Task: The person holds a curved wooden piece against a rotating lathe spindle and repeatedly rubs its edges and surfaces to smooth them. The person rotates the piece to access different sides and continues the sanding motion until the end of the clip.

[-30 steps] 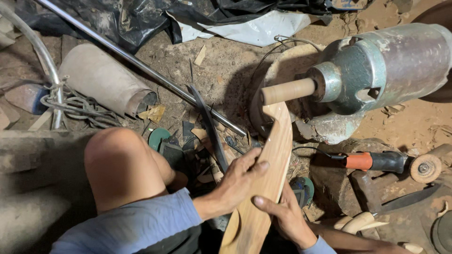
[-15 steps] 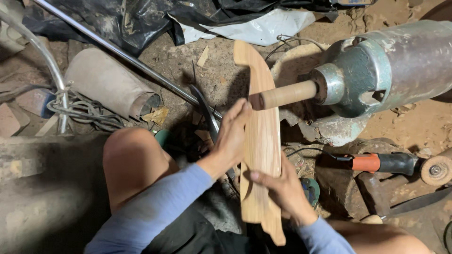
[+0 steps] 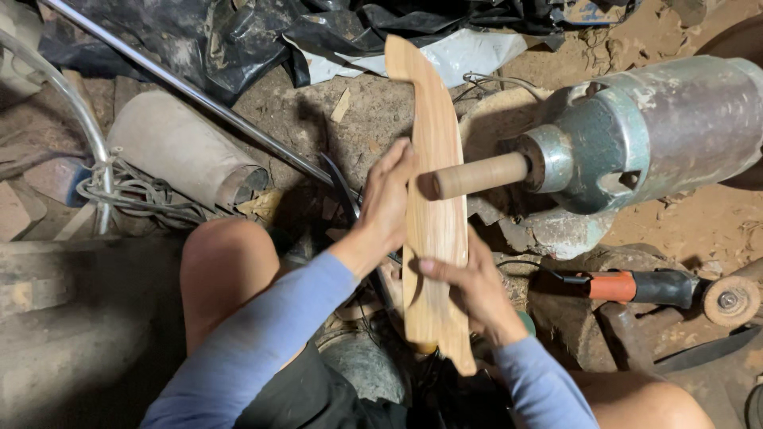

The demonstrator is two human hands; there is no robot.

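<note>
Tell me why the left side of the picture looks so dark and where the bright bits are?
Head view: light falls on the wooden piece and the motor, with a dull shine on its metal; the lower left corner sinks into shadow. The sanding drum looks sharp, not blurred, as do both hands, left hand and right hand.

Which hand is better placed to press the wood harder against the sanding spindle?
Probably the left hand: it grips the long curved pale wooden piece level with the tan cylindrical spindle; the right hand holds lower down.

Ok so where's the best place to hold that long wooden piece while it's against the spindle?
Probably the lower half of the wooden piece, a hand on each long edge below the sanding spindle, as the left hand and right hand do. The upper end narrows and curves.
</note>
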